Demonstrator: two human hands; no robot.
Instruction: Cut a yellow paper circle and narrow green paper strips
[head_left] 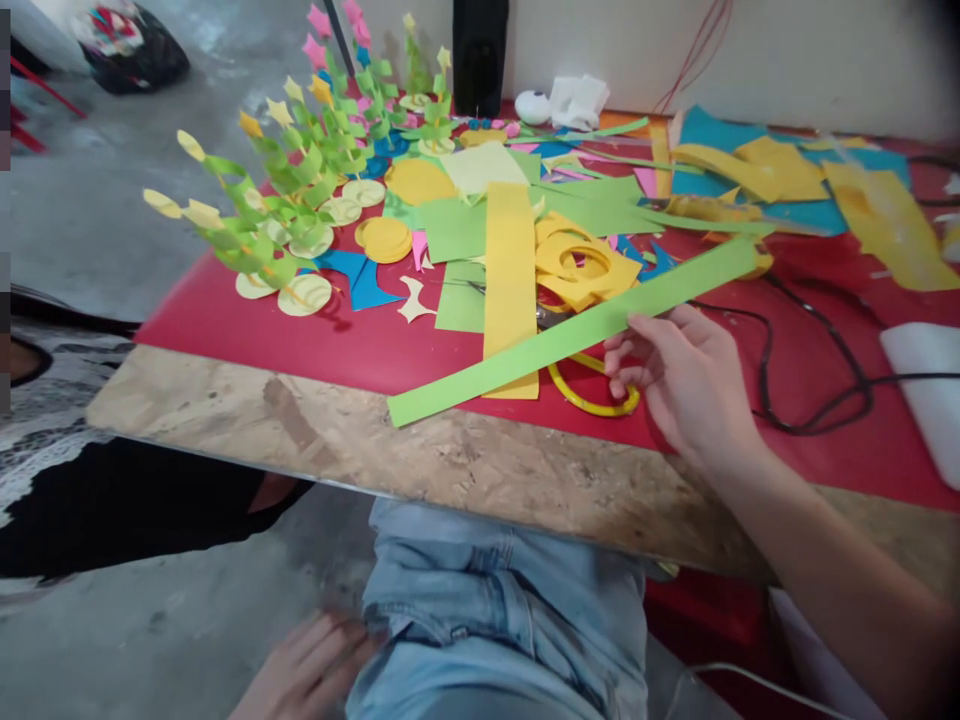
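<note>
Between the thumb and fingers of my right hand [690, 375] is a long light-green paper strip [510, 358], slanting over the front part of the table. Under it lie a wide yellow paper strip [511, 270] and scissors with yellow handles [592, 408], partly covered. My left hand [319, 650] hangs low beside my jeans, somewhat blurred, its fingers loosely stretched against the thigh with nothing seen in them. Yellow paper with round cut-outs [581, 262] and green paper sheets [454, 228] lie just beyond the strip.
Several paper plants [289, 190] with curly green stems stand on round bases at the left. Yellow paper discs [384, 240] and blue scraps [360, 280] lie nearby. Black cable [810, 430] and a white object [922, 390] are at right. Another person's dark clothing [135, 500] shows at left.
</note>
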